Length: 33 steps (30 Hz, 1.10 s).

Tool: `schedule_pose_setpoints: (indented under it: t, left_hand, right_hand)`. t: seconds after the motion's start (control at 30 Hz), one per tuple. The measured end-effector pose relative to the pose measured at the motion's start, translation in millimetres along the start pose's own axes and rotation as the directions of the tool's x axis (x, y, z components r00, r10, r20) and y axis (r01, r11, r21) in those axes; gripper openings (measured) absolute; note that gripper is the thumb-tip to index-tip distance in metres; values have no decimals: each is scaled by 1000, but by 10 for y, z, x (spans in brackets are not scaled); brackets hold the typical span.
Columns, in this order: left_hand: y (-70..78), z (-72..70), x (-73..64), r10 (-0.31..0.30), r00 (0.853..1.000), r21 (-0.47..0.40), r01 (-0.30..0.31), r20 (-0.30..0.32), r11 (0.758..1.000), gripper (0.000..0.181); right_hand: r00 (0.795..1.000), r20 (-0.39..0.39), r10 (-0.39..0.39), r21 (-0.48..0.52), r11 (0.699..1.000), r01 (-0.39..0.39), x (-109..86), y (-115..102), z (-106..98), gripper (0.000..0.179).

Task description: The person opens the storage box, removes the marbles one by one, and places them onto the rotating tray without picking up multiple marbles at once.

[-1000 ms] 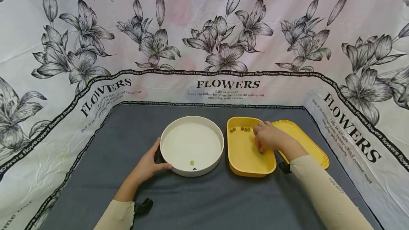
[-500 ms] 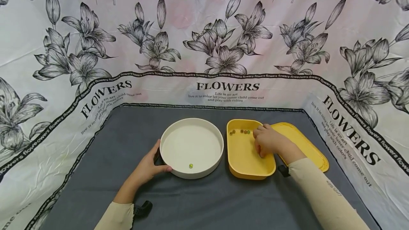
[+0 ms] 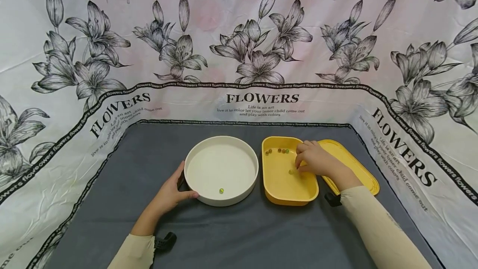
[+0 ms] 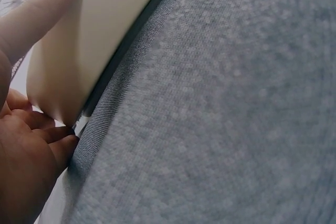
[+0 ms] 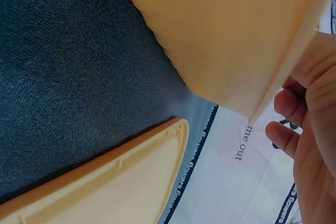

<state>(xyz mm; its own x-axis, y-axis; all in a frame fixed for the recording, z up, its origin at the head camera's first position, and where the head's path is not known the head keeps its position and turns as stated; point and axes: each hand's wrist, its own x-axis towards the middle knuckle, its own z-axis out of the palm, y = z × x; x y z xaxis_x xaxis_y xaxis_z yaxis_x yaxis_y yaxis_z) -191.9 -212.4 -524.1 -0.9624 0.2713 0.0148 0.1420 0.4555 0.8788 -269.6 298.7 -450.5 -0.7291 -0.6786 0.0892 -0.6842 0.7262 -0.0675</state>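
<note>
My left hand [image 3: 169,196] grips a round white dish [image 3: 221,165], its thumb on the near-left rim and fingers round the outer wall. The left wrist view shows those fingers at the dish's lower edge. One yellow-green marble [image 3: 221,191] lies inside, close to the near wall. My right hand [image 3: 317,163] reaches into a yellow box [image 3: 276,184] over its right wall, fingers bent downward. Just left of its fingertips lies a single marble [image 3: 290,172]. In the right wrist view the box wall [image 5: 226,30] hides some of the fingers, so whether they pinch anything is unclear.
Several brownish and green marbles [image 3: 281,151] lie along the box's far end. A yellow lid [image 3: 351,165] lies flat beyond the right forearm. Grey cloth [image 3: 157,148] covers the table; a flower-printed white curtain [image 3: 201,103] borders its back and sides.
My right fingers have drawn up and leftward inside the box, and a marble now shows beside them. A blue marble seen earlier at the dish's near wall is out of sight. The left grip stays.
</note>
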Motion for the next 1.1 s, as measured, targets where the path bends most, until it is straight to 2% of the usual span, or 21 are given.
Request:
schedule_pose_setpoints:
  t: [0.37, 0.6, 1.1]
  left_hand:
    - [-3, -9, -20, -4, 1000, -28, 5, 13, 1000, 133]
    - [12, 20, 3, 7, 1000, -25, -7, 21, 1000, 132]
    - [24, -12, 16, -6, 1000, -5, 6, 8, 1000, 135]
  right_hand:
    - [996, -70, 49, 150, 988, -38, 28, -64, -162, 10]
    - [990, -136, 47, 224, 975, -15, 35, -100, -321, 10]
    - [975, -221, 34, 332, 942, 43, 287, -223, -512, 12]
